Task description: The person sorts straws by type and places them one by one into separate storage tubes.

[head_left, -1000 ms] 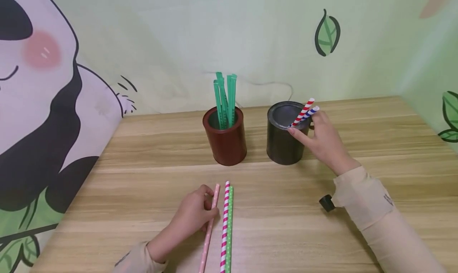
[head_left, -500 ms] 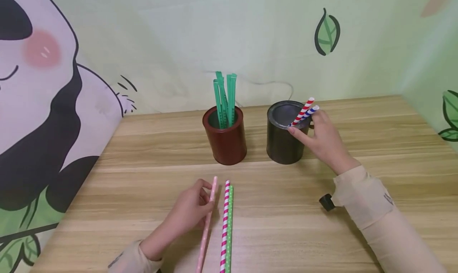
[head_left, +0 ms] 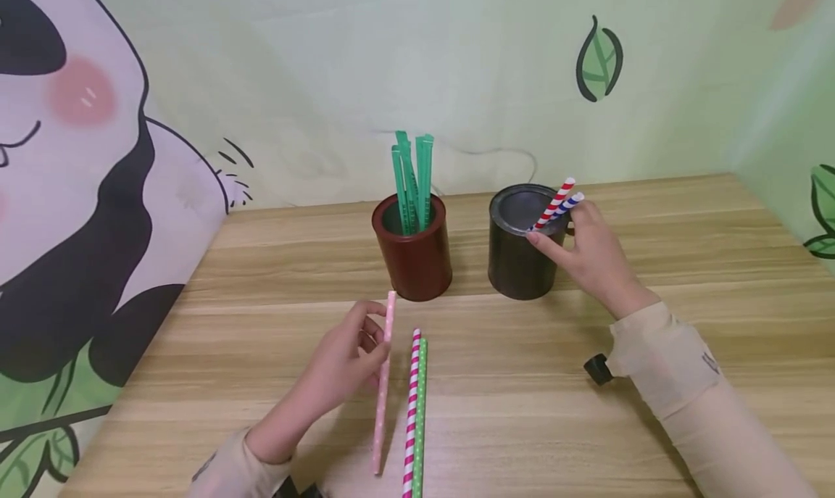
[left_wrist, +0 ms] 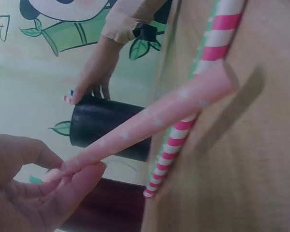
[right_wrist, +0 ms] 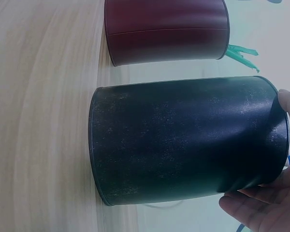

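Note:
My left hand (head_left: 344, 357) pinches a pink paper straw (head_left: 383, 396) with white stars between thumb and fingers. In the left wrist view the straw (left_wrist: 154, 121) slants away from the hand, its near end raised over the table. My right hand (head_left: 590, 255) grips the rim of a black pen holder (head_left: 518, 262), thumb at the front and fingers round the side, as the right wrist view shows of the holder (right_wrist: 188, 142). A red-striped straw (head_left: 554, 202) and a blue-striped straw (head_left: 571, 202) lean inside it, beside the hand.
A pink-striped straw (head_left: 412, 404) and a green dotted straw (head_left: 421, 411) lie side by side on the wooden table (head_left: 522, 411). Left of the black holder stands a dark red pen holder (head_left: 417, 266) with several green-wrapped sticks (head_left: 422, 179). A printed wall (head_left: 326, 85) closes the back.
My left hand has lifted the pink straw off the table and moved it forward, so its far end is nearer the red holder. The right hand keeps its hold on the black holder.

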{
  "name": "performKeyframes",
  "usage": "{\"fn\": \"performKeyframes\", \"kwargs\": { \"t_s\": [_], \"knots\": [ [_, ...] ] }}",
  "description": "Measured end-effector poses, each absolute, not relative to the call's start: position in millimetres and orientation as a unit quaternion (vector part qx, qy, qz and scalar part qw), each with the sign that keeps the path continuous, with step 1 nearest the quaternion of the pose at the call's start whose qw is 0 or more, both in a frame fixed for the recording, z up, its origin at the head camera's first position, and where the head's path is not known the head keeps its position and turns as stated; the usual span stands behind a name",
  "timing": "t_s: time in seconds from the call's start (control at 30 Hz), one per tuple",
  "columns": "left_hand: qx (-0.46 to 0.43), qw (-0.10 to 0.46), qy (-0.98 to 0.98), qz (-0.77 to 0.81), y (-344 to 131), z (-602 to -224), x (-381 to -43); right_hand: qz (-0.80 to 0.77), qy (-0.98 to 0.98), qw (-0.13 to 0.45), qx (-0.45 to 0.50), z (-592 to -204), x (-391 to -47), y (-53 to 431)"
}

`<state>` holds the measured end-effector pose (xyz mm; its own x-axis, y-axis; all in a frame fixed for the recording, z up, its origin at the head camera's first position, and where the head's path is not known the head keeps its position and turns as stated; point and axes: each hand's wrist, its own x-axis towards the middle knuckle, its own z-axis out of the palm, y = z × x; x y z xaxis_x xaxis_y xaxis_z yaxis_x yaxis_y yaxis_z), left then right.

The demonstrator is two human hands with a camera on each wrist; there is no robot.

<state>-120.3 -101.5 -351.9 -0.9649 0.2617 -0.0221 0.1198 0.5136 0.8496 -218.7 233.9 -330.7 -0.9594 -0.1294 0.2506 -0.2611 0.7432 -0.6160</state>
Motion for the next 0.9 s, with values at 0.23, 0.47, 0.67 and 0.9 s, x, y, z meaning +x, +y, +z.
{"fn": "performKeyframes", "kwargs": {
  "t_s": [0.23, 0.47, 0.67, 0.9],
  "knots": [
    [0.177, 0.017, 0.839, 0.514, -94, -338, -129, 0.346, -0.927, 0.095, 0.107, -331, -219, 235],
    [0.194, -0.059, 0.803, 0.560, -82, -325, -145, 0.350, -0.924, 0.106, 0.112, -334, -220, 234],
    [0.211, -0.145, 0.793, 0.553, -81, -330, -159, 0.352, -0.922, 0.111, 0.113, -336, -221, 233],
    [0.194, -0.160, 0.794, 0.554, -87, -335, -166, 0.351, -0.922, 0.115, 0.115, -336, -221, 234]
  ]
}}
